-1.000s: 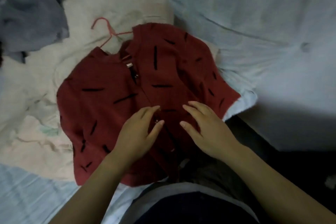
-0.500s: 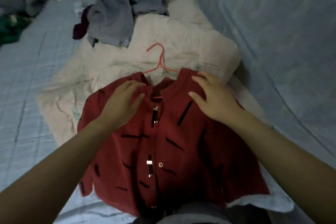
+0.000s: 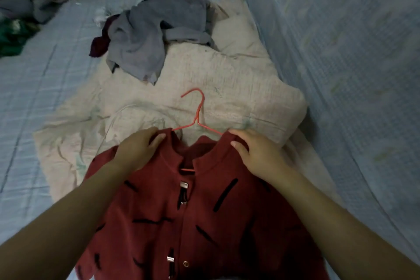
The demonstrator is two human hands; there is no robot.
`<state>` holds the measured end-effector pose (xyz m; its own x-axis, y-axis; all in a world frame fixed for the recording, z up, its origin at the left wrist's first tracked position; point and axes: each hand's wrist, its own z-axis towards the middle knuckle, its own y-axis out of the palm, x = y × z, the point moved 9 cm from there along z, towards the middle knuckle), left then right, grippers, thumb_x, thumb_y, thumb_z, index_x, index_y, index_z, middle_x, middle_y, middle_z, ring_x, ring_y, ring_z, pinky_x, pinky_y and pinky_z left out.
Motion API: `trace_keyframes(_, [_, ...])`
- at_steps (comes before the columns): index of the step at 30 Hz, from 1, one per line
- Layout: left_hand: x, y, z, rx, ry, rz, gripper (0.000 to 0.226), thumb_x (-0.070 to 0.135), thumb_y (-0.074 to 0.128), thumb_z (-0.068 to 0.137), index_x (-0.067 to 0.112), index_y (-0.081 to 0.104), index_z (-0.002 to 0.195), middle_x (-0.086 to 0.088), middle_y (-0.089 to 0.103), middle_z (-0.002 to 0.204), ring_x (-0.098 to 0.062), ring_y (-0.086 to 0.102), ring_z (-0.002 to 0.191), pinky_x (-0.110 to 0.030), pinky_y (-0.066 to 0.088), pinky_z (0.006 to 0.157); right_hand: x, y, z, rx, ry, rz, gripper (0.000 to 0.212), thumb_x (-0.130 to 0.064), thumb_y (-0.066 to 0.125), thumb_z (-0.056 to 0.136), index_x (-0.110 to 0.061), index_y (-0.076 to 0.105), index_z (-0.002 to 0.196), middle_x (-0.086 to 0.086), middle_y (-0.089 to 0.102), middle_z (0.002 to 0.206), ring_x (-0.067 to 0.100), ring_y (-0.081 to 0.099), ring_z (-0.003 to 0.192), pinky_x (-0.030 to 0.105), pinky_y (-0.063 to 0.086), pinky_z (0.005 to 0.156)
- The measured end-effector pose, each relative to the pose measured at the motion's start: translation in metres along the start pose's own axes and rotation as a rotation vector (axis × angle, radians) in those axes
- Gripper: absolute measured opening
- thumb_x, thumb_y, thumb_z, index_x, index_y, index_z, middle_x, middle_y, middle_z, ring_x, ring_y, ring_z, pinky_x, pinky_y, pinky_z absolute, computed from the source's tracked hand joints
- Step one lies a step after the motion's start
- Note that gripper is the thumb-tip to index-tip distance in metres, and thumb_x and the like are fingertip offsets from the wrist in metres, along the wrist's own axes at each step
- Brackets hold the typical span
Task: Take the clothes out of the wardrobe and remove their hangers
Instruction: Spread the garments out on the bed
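A red jacket [image 3: 204,223] with black dashes and metal clasps lies front up on the bed. A thin red wire hanger [image 3: 197,116] is still inside it, its hook sticking out past the collar onto the cream quilt. My left hand [image 3: 138,149] holds the left side of the collar, thumb on top of the fabric. My right hand [image 3: 255,154] holds the right side of the collar where the hanger's wire enters the shoulder. The hanger's lower bar shows in the neck opening; the rest of it is hidden under the jacket.
A cream quilt [image 3: 227,79] lies under the jacket. A crumpled grey garment [image 3: 147,38] and a dark maroon one [image 3: 101,42] are piled behind it. The blue checked bedsheet [image 3: 34,88] spreads to the left, and a blue fabric wall [image 3: 341,52] rises on the right.
Both hands have moved from the jacket's lower front up to the collar, and now take hold of its two sides. The view has tilted up along the bed.
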<state>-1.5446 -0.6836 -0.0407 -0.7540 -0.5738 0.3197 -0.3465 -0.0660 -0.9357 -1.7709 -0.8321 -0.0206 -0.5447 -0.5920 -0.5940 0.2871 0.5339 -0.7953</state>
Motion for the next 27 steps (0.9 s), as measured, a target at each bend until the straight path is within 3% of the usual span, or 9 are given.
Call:
trace_keyframes(3, [0.017, -0.015, -0.017, 0.095, 0.014, -0.054, 0.022, 0.037, 0.053, 0.091, 0.019, 0.052, 0.079, -0.002, 0.059, 0.072, -0.028, 0.059, 0.076, -0.034, 0.039, 0.063, -0.004, -0.003, -0.008, 0.032, -0.008, 0.033, 0.033, -0.034, 0.052, 0.093, -0.022, 0.057, 0.123, 0.002, 0.063, 0.118, 0.022, 0.058, 0.106, 0.034, 0.045, 0.091])
trace_keyframes(9, [0.04, -0.072, -0.094, 0.352, -0.067, -0.236, 0.029, 0.047, 0.053, 0.082, 0.02, 0.063, 0.084, 0.005, 0.065, 0.074, -0.012, 0.058, 0.07, -0.032, 0.045, 0.065, -0.029, -0.032, -0.038, 0.151, -0.102, 0.163, 0.022, -0.031, 0.06, 0.089, -0.024, 0.067, 0.109, -0.005, 0.069, 0.105, 0.01, 0.06, 0.096, 0.011, 0.034, 0.078])
trace_keyframes(14, [0.044, -0.092, -0.181, 0.466, -0.19, -0.297, 0.01, 0.033, 0.065, 0.085, 0.023, 0.066, 0.084, 0.017, 0.062, 0.07, 0.01, 0.055, 0.071, -0.006, 0.037, 0.061, -0.06, -0.026, -0.073, 0.209, -0.213, 0.13, 0.031, -0.04, 0.049, 0.088, -0.023, 0.066, 0.108, 0.001, 0.064, 0.1, 0.018, 0.058, 0.093, 0.026, 0.043, 0.08])
trace_keyframes(19, [0.038, -0.095, -0.262, 0.531, -0.268, -0.303, 0.009, 0.032, 0.065, 0.084, 0.024, 0.064, 0.079, 0.021, 0.058, 0.069, 0.019, 0.052, 0.074, -0.002, 0.035, 0.062, -0.094, -0.011, -0.119, 0.178, -0.322, 0.14, 0.031, -0.04, 0.05, 0.088, -0.021, 0.066, 0.106, -0.001, 0.065, 0.1, 0.017, 0.058, 0.097, 0.028, 0.044, 0.085])
trace_keyframes(22, [0.036, -0.097, -0.295, 0.569, -0.254, -0.351, 0.006, 0.027, 0.068, 0.082, 0.027, 0.062, 0.08, 0.03, 0.054, 0.075, 0.029, 0.047, 0.077, 0.003, 0.032, 0.066, -0.108, -0.012, -0.15, 0.207, -0.34, 0.132, 0.028, -0.039, 0.052, 0.087, -0.024, 0.066, 0.106, -0.005, 0.065, 0.098, 0.012, 0.058, 0.095, 0.019, 0.04, 0.083])
trace_keyframes(27, [0.014, -0.102, -0.352, 0.606, -0.244, -0.425, 0.01, 0.027, 0.069, 0.081, 0.031, 0.06, 0.08, 0.029, 0.055, 0.073, 0.025, 0.05, 0.075, 0.001, 0.034, 0.064, -0.148, -0.002, -0.197, 0.245, -0.373, 0.076, 0.039, -0.05, 0.044, 0.086, -0.026, 0.067, 0.106, -0.007, 0.067, 0.099, 0.01, 0.059, 0.093, 0.019, 0.041, 0.079])
